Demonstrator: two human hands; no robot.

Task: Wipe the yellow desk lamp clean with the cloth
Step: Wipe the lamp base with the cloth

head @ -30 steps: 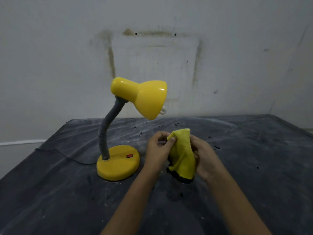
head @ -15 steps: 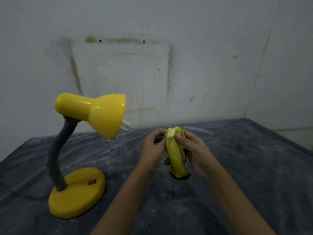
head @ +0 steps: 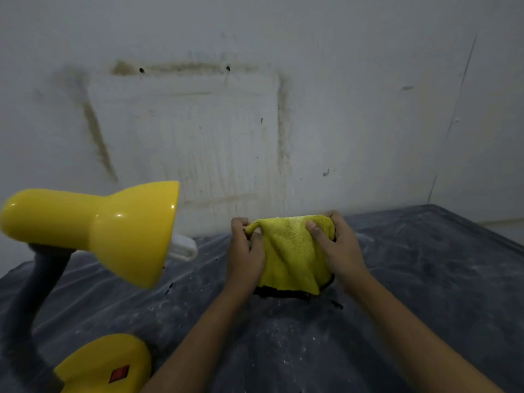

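The yellow desk lamp (head: 119, 231) stands at the left, its shade pointing right and down, a white bulb end showing at the rim. Its grey flexible neck (head: 37, 282) runs down to a round yellow base (head: 93, 364) with a red switch. A yellow cloth (head: 292, 251) with a dark edge hangs spread between my hands, above the table and right of the shade. My left hand (head: 246, 256) pinches the cloth's top left corner. My right hand (head: 337, 248) grips its top right part, thumb in front.
The dark, dusty table covering (head: 425, 279) stretches under the hands, with white specks and small dark crumbs. A stained white wall (head: 255, 109) rises close behind the table. The table's right edge (head: 482, 228) runs diagonally at the far right.
The view has come closer and shifted right, so the lamp looms larger at the left. My hands have pulled apart, spreading the bunched cloth wide between them.
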